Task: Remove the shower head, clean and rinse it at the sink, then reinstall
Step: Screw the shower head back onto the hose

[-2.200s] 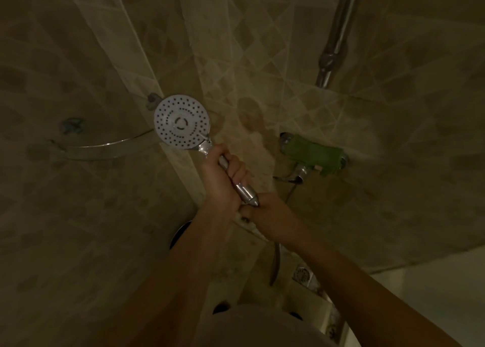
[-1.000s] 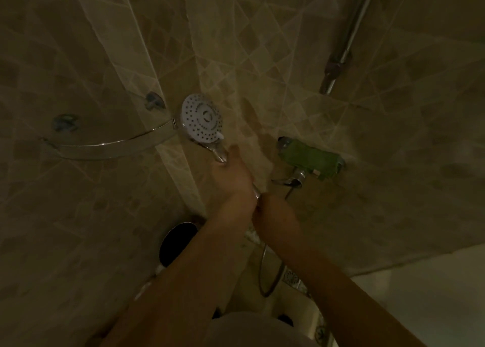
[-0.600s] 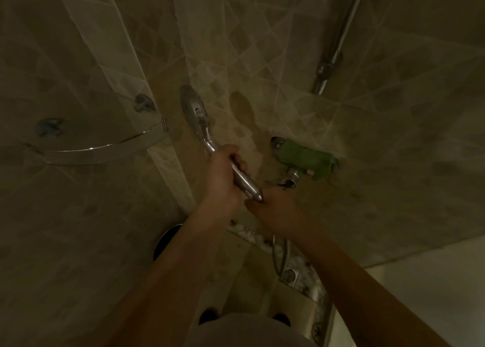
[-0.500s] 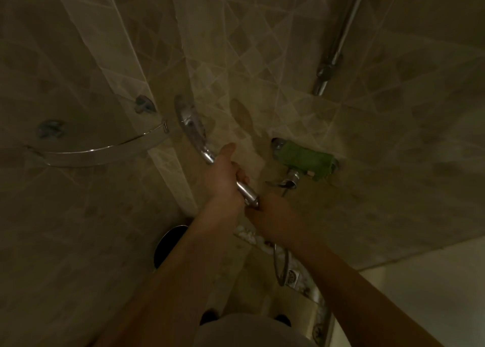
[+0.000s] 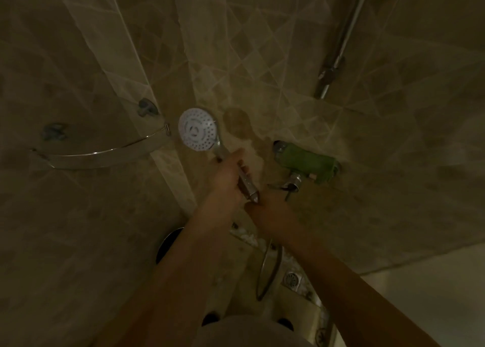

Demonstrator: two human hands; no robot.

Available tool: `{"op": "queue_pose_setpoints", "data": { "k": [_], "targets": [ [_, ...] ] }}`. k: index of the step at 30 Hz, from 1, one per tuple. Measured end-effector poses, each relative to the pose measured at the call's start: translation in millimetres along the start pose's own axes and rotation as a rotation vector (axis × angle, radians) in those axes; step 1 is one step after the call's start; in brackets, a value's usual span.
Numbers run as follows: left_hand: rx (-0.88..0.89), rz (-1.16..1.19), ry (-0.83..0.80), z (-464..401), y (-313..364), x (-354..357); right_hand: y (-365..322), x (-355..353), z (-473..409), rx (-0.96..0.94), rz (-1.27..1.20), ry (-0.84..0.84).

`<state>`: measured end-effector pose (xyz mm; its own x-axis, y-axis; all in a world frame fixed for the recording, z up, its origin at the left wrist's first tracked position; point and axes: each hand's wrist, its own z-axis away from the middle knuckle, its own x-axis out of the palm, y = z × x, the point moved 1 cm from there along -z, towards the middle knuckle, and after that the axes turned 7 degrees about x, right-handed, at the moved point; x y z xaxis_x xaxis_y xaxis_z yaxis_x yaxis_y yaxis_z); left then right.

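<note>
While the left hand (image 5: 227, 179) gripped the shower head (image 5: 198, 129) handle, its axis ran up-left from the right hand (image 5: 270, 213), which pinched the hose (image 5: 270, 273) joint at its lower end.

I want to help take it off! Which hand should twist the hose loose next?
Probably the right hand: it grips at the handle's bottom end, where the hose joins. The left hand is wrapped around the handle of the shower head, better placed to steady it.
</note>
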<state>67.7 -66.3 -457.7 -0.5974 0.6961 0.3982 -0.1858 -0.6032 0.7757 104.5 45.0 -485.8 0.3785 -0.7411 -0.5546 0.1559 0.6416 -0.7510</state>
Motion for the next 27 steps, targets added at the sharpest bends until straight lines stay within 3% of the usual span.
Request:
{"op": "queue_pose_setpoints", "data": {
  "k": [3, 5, 7, 10, 12, 14, 18, 21, 24, 27],
  "targets": [
    [0.039, 0.046, 0.130, 1, -4, 2, -1, 8, -2, 0.015, 0.074, -0.089],
    [0.049, 0.074, 0.085, 0, -2, 0, 0, 9, -1, 0.092, -0.074, -0.178],
    [0.012, 0.133, -0.134, 0, -1, -3, 5, 4, -1, 0.234, -0.384, -0.395],
    [-0.087, 0.382, -0.608, 1, 0, -10, 12, -8, 0, 0.334, -0.682, -0.874],
    [-0.107, 0.446, -0.734, 3, 0, -10, 13, -14, 1, 0.313, -0.733, -0.979],
    [-0.105, 0.324, -0.647, 3, -1, -8, 12, -16, 1, 0.315, -0.679, -0.880],
    [-0.084, -0.025, -0.335, -4, 4, -6, 17, -14, -4, 0.301, -0.530, -0.420],
    [-0.060, -0.087, -0.148, -4, 1, -1, 17, -10, -2, 0.292, -0.420, -0.246],
    [-0.049, 0.002, -0.108, 0, -5, 0, 14, -1, 4, 0.285, -0.397, -0.329],
    [-0.079, 0.174, -0.383, 3, -1, -8, 14, -1, 10, 0.351, -0.624, -0.618]
  ]
}}
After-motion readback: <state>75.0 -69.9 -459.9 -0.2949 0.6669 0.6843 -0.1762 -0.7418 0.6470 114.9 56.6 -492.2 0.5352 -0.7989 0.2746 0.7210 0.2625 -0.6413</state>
